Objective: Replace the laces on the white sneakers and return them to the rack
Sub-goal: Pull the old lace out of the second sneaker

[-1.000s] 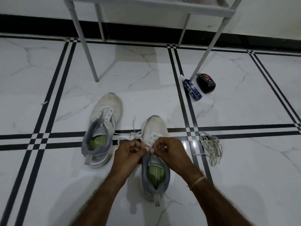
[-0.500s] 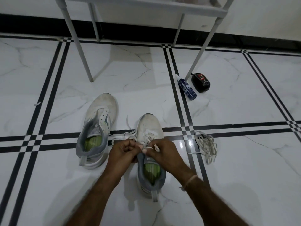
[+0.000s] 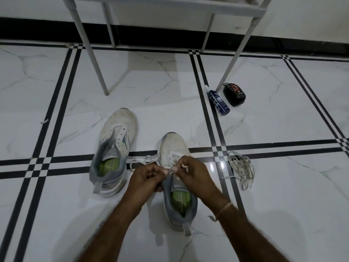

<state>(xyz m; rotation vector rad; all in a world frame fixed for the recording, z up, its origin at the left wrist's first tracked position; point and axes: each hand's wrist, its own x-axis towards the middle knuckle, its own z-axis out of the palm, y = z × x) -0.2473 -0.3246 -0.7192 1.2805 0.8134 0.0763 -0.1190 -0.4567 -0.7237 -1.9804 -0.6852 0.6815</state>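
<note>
The near shoe (image 3: pixel 174 146) is sitting directly under the person, toe pointing to twelve o'clock and heel toward them, probably so its eyelets are facing up within reach of both hands. The left hand (image 3: pixel 149 178) and right hand (image 3: pixel 194 174) are meeting knuckle to knuckle over its tongue, each with fingers curled and thumb pinching a strand of the lace (image 3: pixel 149 158). Slack is trailing off toward nine o'clock across the floor (image 3: pixel 56 214), which suggests the threading is only partly done. The far shoe (image 3: pixel 117 146) is lying at ten o'clock from the near one, eyelets bare and tongue pulled open, apparently parked aside for its turn. The old lace (image 3: pixel 241 167) is lying in a loose heap at three o'clock, well apart from the work. A bottle (image 3: pixel 219 101) and a black case (image 3: pixel 234 94) are lying just beside a leg of the rack (image 3: pixel 90 53) at one o'clock. The hands are covering the upper eyelets, so I cannot tell which hole is being fed or how many rows are laced. The rack's shelf is being cut off by the top edge, and the labels are too small to read.
</note>
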